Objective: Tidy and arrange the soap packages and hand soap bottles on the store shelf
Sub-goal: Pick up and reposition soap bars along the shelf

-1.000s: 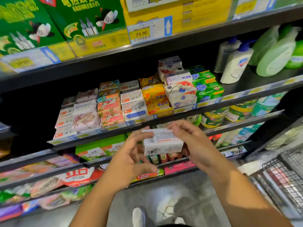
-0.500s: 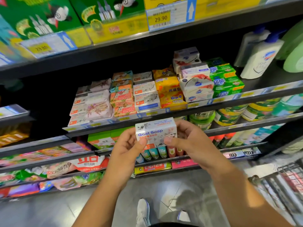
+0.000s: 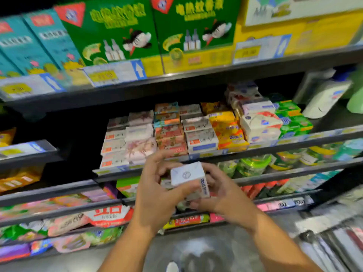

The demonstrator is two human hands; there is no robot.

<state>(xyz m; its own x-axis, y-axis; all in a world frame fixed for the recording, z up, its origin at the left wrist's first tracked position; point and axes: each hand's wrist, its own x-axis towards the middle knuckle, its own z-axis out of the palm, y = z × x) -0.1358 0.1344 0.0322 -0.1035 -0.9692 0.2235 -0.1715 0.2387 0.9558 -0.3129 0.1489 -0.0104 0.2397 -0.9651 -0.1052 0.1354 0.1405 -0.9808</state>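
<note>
Soap box (image 3: 186,176) sits mid-air below the shelf (image 3: 255,149) edge. L hand (image 3: 157,197) & R hand (image 3: 224,197) both grip it. Best to turn the label frontward, then slot it at 12 o'clock w/ similar-looking white boxes (image 3: 200,138), edges flush.

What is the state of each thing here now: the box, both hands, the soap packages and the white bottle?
goat soap box, off the shelf, held tilted between both hands.
left hand, grips the box, thumb under it.
right hand, fingers curled round the box's right side.
soap packages, stacked in rows on the shelf.
white hand soap bottle, standing on the shelf, right of the packages.
</note>
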